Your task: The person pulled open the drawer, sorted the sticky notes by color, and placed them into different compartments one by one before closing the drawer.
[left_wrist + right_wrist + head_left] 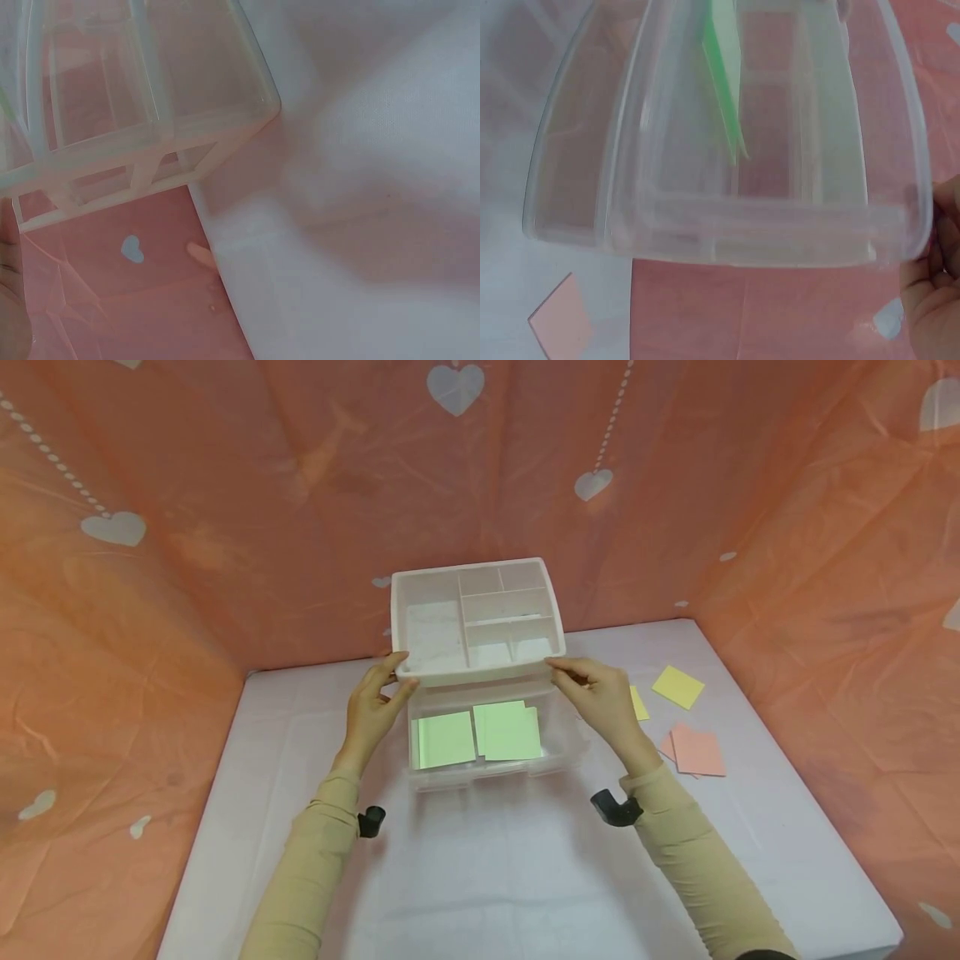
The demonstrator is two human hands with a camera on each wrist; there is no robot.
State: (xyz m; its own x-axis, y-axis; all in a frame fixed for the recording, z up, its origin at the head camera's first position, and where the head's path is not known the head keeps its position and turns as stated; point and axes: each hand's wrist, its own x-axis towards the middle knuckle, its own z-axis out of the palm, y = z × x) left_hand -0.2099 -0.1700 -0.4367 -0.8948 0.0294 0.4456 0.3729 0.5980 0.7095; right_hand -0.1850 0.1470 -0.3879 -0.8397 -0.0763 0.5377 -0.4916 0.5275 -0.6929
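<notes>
A white divided tray (431, 639) tops a clear plastic drawer box in the head view. Below its front rim juts a clear drawer (446, 777) holding two groups of green sticky notes (450, 739). My left hand (369, 710) pinches the tray's front left corner between thumb and fingers. At the front right corner, my right hand (603, 702) pinches the rim. In the left wrist view the box's ribbed clear frame (150, 142) fills the upper left, with only part of the left hand (11, 300) visible. Green notes (724, 97) show through the plastic in the right wrist view.
Yellow sticky notes (678, 687) and pink sticky notes (699, 752) lie on the white-covered table (495, 877) to the right. Another yellow note (639, 703) is partly hidden behind the right hand. Orange cloth (300, 510) with hearts surrounds the table at the back and sides.
</notes>
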